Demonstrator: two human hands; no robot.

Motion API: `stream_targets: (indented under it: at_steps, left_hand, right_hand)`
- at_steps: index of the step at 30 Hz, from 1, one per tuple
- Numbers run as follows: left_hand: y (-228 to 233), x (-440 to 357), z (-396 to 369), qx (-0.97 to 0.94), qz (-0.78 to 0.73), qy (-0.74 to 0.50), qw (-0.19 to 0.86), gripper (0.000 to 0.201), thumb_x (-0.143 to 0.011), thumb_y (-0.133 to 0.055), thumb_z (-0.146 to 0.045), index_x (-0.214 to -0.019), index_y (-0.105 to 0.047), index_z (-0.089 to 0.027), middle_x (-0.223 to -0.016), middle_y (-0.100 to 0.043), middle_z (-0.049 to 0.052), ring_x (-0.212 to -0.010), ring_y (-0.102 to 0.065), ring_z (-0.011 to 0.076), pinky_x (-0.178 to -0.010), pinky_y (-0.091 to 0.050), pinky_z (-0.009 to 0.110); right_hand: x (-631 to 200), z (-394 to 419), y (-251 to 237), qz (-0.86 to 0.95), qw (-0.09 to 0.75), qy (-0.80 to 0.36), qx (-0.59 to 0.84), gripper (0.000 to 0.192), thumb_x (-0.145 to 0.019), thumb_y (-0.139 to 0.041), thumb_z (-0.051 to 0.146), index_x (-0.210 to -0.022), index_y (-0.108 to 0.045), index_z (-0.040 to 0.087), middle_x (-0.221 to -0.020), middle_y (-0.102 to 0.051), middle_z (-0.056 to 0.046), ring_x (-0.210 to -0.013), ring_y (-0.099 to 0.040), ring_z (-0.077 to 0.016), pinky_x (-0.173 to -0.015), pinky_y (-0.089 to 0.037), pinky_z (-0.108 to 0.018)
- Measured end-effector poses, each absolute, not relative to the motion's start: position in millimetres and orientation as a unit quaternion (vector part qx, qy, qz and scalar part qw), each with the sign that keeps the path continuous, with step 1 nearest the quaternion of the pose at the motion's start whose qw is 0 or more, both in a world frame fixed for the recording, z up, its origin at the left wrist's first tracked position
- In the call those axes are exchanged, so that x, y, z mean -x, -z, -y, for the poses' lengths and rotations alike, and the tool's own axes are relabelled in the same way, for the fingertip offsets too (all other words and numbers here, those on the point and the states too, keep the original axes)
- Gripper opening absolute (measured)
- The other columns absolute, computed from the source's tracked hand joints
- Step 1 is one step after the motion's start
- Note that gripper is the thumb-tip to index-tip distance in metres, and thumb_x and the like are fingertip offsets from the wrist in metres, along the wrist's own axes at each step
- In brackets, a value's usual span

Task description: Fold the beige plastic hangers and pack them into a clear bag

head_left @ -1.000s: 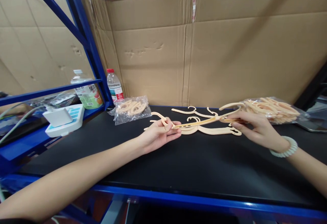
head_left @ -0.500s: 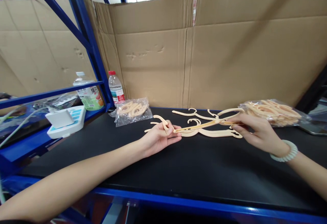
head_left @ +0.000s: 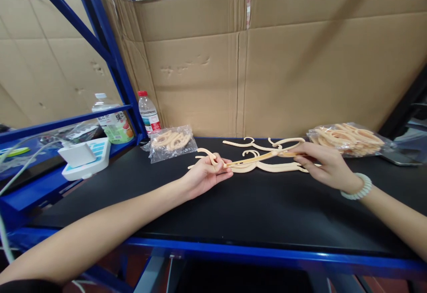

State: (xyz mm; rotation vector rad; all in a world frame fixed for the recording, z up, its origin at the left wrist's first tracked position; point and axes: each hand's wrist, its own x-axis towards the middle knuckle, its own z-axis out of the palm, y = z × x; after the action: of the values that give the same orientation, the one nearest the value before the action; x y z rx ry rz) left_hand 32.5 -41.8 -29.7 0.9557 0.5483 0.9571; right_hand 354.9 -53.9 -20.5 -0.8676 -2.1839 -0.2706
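Note:
A cream plastic clothes hanger (head_left: pixel 251 158) spans my two hands just above the black tabletop. My left hand (head_left: pixel 207 172) pinches its left end, and a curved hook shape stands up beside the thumb. The fingers of my right hand (head_left: pixel 325 164) close on the other end and hide part of it. Beneath and behind it, more cream hangers (head_left: pixel 275 167) lie on the table, with several hooks pointing away from me. One thin hanger (head_left: pixel 237 144) lies farthest back.
A clear bag of hanger parts (head_left: pixel 171 141) lies at back left, a fuller bag (head_left: pixel 348 138) at back right beside a phone (head_left: pixel 400 157). Two bottles (head_left: pixel 149 112) and a white power strip (head_left: pixel 96 159) are left. A cardboard wall (head_left: pixel 196 70) stands behind.
My right hand has shifted slightly left relative to the table, still gripping the hanger's right end. My left hand keeps its pinch. The whole view has tilted and shifted a little.

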Motion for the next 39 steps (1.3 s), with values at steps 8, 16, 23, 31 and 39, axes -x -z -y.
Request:
stream_targets:
  at_steps: [8, 16, 23, 31, 39]
  left_hand:
    - [30.3, -31.2, 40.8, -0.429, -0.249, -0.437, 0.750, 0.020, -0.067, -0.075, -0.007, -0.065, -0.055, -0.011, -0.092, -0.063, 0.005, -0.075, -0.064, 0.0135, -0.086, -0.052, 0.034]
    - [28.2, -31.1, 43.3, -0.443, -0.246, -0.437, 0.743, 0.020, -0.067, -0.074, -0.007, -0.062, -0.055, -0.010, -0.090, -0.062, 0.005, -0.073, -0.064, 0.0130, -0.080, -0.054, 0.031]
    - [24.7, -33.6, 46.3, -0.437, -0.295, -0.465, 0.711, 0.021, -0.070, -0.064, 0.001, -0.062, -0.049, -0.011, -0.086, -0.063, 0.005, -0.067, -0.062, 0.0113, -0.073, -0.055, 0.028]
    - [25.2, -34.8, 47.6, -0.443, -0.330, -0.480, 0.682, 0.023, -0.070, -0.060, 0.004, -0.060, -0.047, -0.012, -0.083, -0.064, 0.006, -0.064, -0.062, 0.0105, -0.071, -0.055, 0.028]
    - [27.8, -33.7, 47.8, -0.441, -0.347, -0.503, 0.658, 0.024, -0.069, -0.058, 0.007, -0.062, -0.045, -0.013, -0.077, -0.064, 0.004, -0.060, -0.062, 0.0099, -0.068, -0.057, 0.027]
  right_hand:
    - [-357.3, 51.2, 23.3, 0.859, 0.373, 0.099, 0.335, 0.018, -0.091, -0.046, 0.019, -0.103, -0.059, 0.020, -0.079, -0.061, -0.004, -0.061, -0.054, -0.0145, -0.058, -0.045, -0.028]
    - [-356.6, 51.0, 24.8, 0.857, 0.380, 0.105, 0.333, 0.016, -0.091, -0.047, 0.019, -0.101, -0.059, 0.020, -0.079, -0.061, -0.004, -0.062, -0.056, -0.0143, -0.060, -0.046, -0.028]
    - [-354.2, 52.9, 25.3, 0.858, 0.391, 0.116, 0.311, 0.014, -0.089, -0.050, 0.018, -0.100, -0.058, 0.022, -0.082, -0.062, -0.005, -0.068, -0.059, -0.0159, -0.063, -0.047, -0.029]
    - [-349.0, 54.7, 28.3, 0.856, 0.395, 0.113, 0.313, 0.013, -0.090, -0.048, 0.019, -0.097, -0.059, 0.021, -0.071, -0.057, -0.002, -0.060, -0.055, -0.0149, -0.057, -0.045, -0.028]
    - [-344.3, 57.4, 32.6, 0.855, 0.387, 0.118, 0.325, 0.016, -0.090, -0.047, 0.019, -0.101, -0.059, 0.021, -0.082, -0.065, -0.004, -0.071, -0.062, -0.0166, -0.066, -0.049, -0.029]
